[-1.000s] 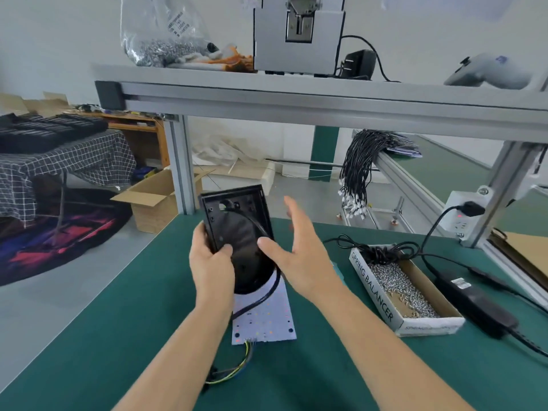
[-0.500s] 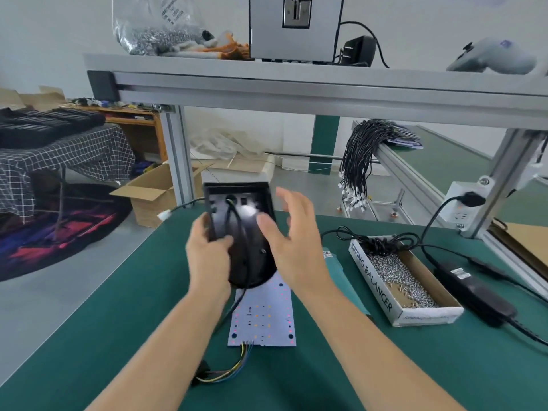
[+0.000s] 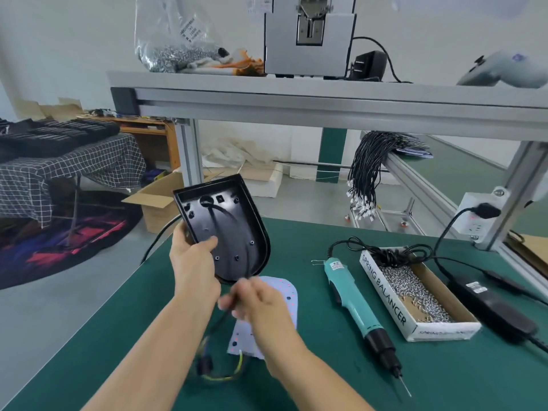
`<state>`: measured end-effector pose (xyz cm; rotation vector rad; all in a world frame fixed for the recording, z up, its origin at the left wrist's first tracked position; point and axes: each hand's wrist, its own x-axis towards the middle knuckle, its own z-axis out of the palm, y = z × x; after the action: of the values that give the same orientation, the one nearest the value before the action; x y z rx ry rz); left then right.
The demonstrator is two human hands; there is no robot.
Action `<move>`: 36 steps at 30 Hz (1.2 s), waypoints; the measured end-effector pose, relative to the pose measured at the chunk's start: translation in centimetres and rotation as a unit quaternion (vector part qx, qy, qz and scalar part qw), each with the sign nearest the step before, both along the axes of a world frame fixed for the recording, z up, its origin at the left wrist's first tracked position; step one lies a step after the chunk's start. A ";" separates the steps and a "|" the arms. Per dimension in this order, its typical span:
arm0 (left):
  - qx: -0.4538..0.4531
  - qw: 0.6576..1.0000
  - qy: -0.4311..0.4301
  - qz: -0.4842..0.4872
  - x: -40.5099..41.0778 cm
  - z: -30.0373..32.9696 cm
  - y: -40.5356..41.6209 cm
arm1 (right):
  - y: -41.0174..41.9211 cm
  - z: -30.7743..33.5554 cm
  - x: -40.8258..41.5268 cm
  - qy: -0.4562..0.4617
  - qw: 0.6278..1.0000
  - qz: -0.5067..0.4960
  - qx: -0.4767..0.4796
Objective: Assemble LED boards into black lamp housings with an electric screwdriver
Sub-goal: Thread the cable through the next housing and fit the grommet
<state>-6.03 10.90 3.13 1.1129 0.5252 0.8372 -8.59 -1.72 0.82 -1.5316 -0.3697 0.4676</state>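
Left hand (image 3: 194, 262) grips black D-shaped plastic lamp housing (image 3: 228, 232), tilted above green worktop (image 3: 311, 366). Right hand (image 3: 261, 304) fingers pinch black cable (image 3: 247, 262) below housing. White LED board (image 3: 289, 298) beneath housing; teal electric screwdriver (image 3: 353, 304) right of housing.

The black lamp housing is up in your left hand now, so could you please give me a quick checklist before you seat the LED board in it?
1. Black lamp housing held firmly by the left hand, open side toward the camera: ok.
2. Black cable passes through the housing's top hole and runs down to the right hand: ok.
3. Right hand's hold on the cable: cannot tell, motion blur.
4. LED board is flat on the green table, not yet in the housing: not ok.
5. Electric screwdriver lies untouched to the right: ok.
6. Screws in the cardboard box: ok.
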 end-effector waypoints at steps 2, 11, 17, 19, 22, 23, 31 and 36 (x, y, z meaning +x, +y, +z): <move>0.145 0.988 0.043 0.019 -0.5 -0.2 0.9 | -1.5 1.3 1.0 -0.060 0.994 -0.071 0.050; 0.146 0.969 0.025 -0.196 -1.1 -0.9 -3.7 | 0.5 6.3 6.5 -0.308 0.926 -0.164 -0.146; -0.023 0.989 0.030 -0.143 -0.5 0.2 -1.3 | -4.4 4.1 6.6 -0.198 0.970 0.058 -0.132; -0.023 0.989 0.026 -0.141 -0.7 0.0 -1.0 | -5.8 2.6 5.9 -0.229 0.945 0.102 -0.211; -0.012 0.990 0.035 -0.134 -1.0 -0.6 -1.5 | -5.5 1.2 4.3 -0.219 0.952 0.097 -0.193; -0.003 0.991 0.032 -0.131 -1.1 -0.6 -1.7 | -5.0 1.0 3.6 -0.203 0.960 0.094 -0.169; 0.003 0.987 -0.010 -0.159 -1.9 -0.5 -2.6 | -1.2 -0.5 0.7 -0.176 0.978 -0.044 -0.101; 0.067 0.985 -0.010 -0.159 -2.4 -0.2 -1.8 | -1.9 1.5 1.1 -0.203 0.971 -0.130 0.000</move>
<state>-8.44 9.12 2.97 1.2707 0.2671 0.6098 -7.50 -3.64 2.35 -1.6474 -0.4750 -0.0562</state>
